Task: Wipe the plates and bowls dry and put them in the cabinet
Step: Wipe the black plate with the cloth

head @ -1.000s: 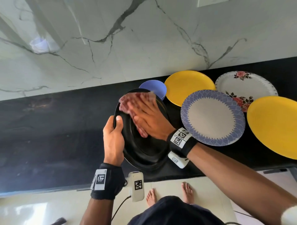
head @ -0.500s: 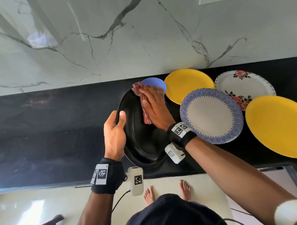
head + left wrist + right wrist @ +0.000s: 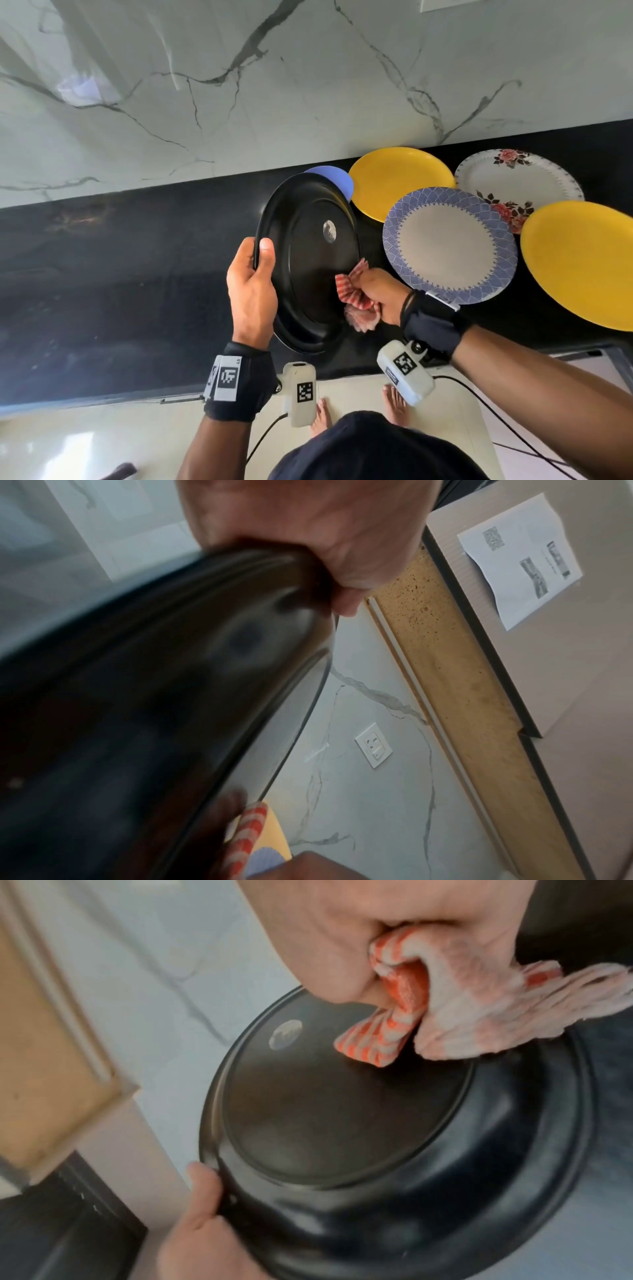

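Head view: left hand [image 3: 251,291] grips black plate [image 3: 308,260] rim, right hand [image 3: 380,296] clutches checked cloth [image 3: 352,294] at its opposite edge.

The black plate [image 3: 308,260] hides most of the blue bowl [image 3: 337,178]; the near yellow plate [image 3: 582,263] is cut off.

no readable words anywhere; only square coded markers on the wrist bands [image 3: 226,377] and cameras [image 3: 304,392], and blurred, illegible print on a paper sheet [image 3: 520,558].
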Demonstrator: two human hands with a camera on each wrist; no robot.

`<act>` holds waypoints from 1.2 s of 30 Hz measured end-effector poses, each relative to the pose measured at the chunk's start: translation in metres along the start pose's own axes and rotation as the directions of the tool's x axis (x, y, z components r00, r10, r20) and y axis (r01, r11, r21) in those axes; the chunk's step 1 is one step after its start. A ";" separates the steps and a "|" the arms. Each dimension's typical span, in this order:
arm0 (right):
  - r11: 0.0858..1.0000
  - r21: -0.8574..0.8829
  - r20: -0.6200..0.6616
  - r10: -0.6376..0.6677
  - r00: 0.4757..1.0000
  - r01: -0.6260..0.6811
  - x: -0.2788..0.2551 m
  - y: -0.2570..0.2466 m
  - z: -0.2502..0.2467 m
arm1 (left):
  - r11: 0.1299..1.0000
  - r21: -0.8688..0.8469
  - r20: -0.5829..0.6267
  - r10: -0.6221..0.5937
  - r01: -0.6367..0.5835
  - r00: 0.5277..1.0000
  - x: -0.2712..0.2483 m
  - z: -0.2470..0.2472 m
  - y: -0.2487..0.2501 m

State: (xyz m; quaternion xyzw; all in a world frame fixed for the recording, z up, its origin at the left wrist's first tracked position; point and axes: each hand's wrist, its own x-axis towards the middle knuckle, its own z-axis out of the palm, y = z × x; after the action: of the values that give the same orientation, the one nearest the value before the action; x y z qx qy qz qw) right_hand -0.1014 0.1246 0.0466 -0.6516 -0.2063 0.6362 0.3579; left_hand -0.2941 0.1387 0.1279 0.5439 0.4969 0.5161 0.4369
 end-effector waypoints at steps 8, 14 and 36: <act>0.933 0.214 0.231 0.239 0.943 -0.289 -0.029 0.021 -0.010 | 0.999 0.012 -0.020 0.037 -0.037 0.999 0.005 -0.003 0.008; 0.958 0.279 0.073 -0.092 0.993 0.068 -0.057 -0.004 -0.060 | 0.995 -0.042 -0.024 0.085 -0.086 0.996 0.005 -0.014 0.025; 0.848 0.470 0.032 -0.295 0.955 0.246 -0.054 -0.079 -0.097 | 0.611 0.329 0.638 0.419 -0.720 0.646 0.022 -0.054 0.015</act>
State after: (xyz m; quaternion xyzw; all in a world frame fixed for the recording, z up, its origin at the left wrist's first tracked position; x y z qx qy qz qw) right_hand 0.0021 0.1175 0.1345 -0.4787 -0.1574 0.6427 0.5771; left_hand -0.3470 0.1564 0.1504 0.8929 0.2839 0.3028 0.1746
